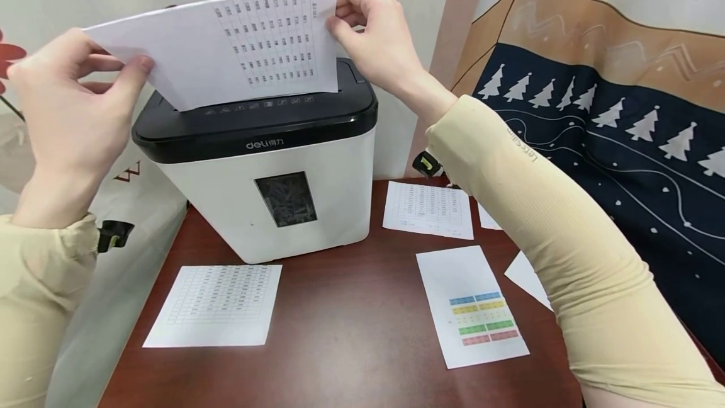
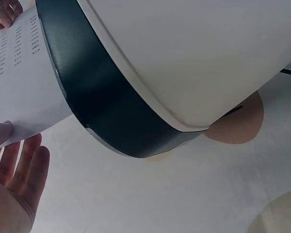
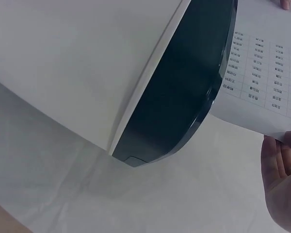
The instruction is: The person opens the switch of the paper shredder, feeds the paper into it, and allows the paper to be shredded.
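A white paper shredder (image 1: 317, 162) with a black lid stands on the table, and paper shreds show through its small front window. Above its lid a printed sheet of paper (image 1: 187, 55) stands upright, its lower edge at the feed slot. My left hand (image 1: 79, 99) pinches the sheet's left edge between thumb and fingers. At the sheet's right edge, my right hand (image 1: 379, 33) pinches it the same way. Both wrist views show the sheet (image 2: 34, 97) beside the lid, with the left hand (image 2: 19, 179) and the right hand (image 3: 283, 179) at its edges.
On the brown table (image 1: 340, 320) a sheet with a table print (image 1: 221, 307) lies front left. To the right lie another printed sheet (image 1: 428, 209) and one with coloured bars (image 1: 470, 307). More paper is partly hidden under the right sleeve (image 1: 544, 219). A patterned cloth (image 1: 612, 112) hangs behind.
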`<action>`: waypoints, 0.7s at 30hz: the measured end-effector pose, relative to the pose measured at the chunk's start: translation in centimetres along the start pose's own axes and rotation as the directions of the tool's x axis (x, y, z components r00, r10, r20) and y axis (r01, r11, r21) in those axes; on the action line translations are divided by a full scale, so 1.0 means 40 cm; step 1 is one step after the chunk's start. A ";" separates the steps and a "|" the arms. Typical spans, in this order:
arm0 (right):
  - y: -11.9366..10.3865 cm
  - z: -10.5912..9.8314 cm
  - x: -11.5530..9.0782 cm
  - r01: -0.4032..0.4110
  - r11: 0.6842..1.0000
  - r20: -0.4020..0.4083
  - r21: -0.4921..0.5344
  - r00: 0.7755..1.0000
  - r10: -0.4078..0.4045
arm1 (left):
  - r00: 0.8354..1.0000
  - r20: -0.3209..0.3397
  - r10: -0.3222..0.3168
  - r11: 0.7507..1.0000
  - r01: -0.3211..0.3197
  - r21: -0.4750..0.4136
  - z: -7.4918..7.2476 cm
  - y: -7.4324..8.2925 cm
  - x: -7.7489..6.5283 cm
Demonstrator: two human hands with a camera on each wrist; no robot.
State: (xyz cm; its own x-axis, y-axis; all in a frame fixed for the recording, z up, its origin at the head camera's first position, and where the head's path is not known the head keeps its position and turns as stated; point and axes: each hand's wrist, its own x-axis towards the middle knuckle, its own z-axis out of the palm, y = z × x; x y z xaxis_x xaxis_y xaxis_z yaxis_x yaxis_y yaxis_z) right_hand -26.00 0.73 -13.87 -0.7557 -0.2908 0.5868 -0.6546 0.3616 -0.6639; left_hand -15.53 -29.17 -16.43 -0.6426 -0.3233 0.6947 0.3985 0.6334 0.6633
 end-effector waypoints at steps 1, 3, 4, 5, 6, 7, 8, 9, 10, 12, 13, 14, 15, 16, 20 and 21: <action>0.001 0.000 0.001 -0.002 1.000 0.000 -0.003 1.000 0.002 | 1.000 0.003 0.001 1.000 -0.001 0.002 0.001 0.000 0.000; 0.004 0.000 0.004 -0.006 1.000 0.000 -0.003 1.000 0.006 | 1.000 0.006 0.007 1.000 -0.007 0.007 0.003 -0.001 0.001; 0.004 0.000 0.005 -0.010 1.000 0.001 -0.004 1.000 0.010 | 1.000 0.006 0.010 1.000 -0.010 0.016 0.004 -0.001 0.001; 0.005 -0.001 0.006 -0.011 1.000 0.003 -0.004 1.000 0.011 | 1.000 0.006 0.012 1.000 -0.012 0.022 0.004 -0.001 0.001; 0.005 -0.001 0.007 -0.009 1.000 0.003 -0.007 1.000 0.009 | 1.000 0.007 0.013 0.999 -0.013 0.030 0.005 -0.002 0.000; 0.005 -0.002 0.009 -0.007 1.000 0.003 -0.012 1.000 0.007 | 1.000 0.006 0.014 0.999 -0.014 0.038 0.005 -0.002 -0.001; 0.005 -0.003 0.011 -0.005 1.000 0.003 -0.011 1.000 0.005 | 1.000 0.007 0.016 0.999 -0.016 0.043 0.005 -0.002 -0.002; 0.004 -0.004 0.012 -0.006 1.000 0.004 -0.013 1.000 0.006 | 1.000 0.006 0.015 0.999 -0.015 0.044 0.005 -0.002 -0.002; 0.003 -0.005 0.012 -0.008 1.000 0.006 -0.013 1.000 0.009 | 1.000 0.005 0.015 0.999 -0.015 0.044 0.005 -0.002 -0.003; 0.001 -0.008 0.012 -0.010 1.000 0.011 -0.007 1.000 0.010 | 1.000 0.003 0.015 0.999 -0.015 0.042 0.005 -0.003 -0.002; 0.000 -0.009 0.011 -0.017 1.000 0.017 -0.004 1.000 0.018 | 1.000 0.003 0.016 0.999 -0.016 0.043 0.005 -0.003 -0.002; 0.001 -0.009 0.010 -0.026 1.000 0.024 0.004 0.999 0.026 | 1.000 0.002 0.016 0.999 -0.016 0.043 0.005 -0.004 -0.002; 0.002 -0.010 0.009 -0.032 0.999 0.032 0.008 0.999 0.032 | 1.000 0.003 0.014 0.999 -0.014 0.040 0.005 -0.004 -0.002; 0.003 -0.010 0.009 -0.037 0.999 0.039 0.011 0.999 0.036 | 1.000 0.005 0.013 0.999 -0.013 0.042 0.006 -0.005 -0.002; 0.012 -0.008 0.008 -0.065 0.998 0.061 0.005 0.996 0.064 | 1.000 0.021 0.009 0.998 -0.011 0.069 0.012 -0.010 -0.004; 0.014 -0.007 0.008 -0.068 0.998 0.065 -0.001 0.996 0.068 | 1.000 0.028 0.007 0.998 -0.009 0.070 0.013 -0.012 -0.005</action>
State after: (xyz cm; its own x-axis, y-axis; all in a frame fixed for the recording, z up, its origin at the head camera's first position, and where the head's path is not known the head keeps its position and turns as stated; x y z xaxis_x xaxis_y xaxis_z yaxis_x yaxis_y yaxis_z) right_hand -26.61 1.08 -13.92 -0.7983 -0.3222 0.5089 -0.6014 0.3817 -0.7018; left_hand -15.94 -29.03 -17.01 -0.6579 -0.2990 0.6912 0.3576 0.6837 0.6361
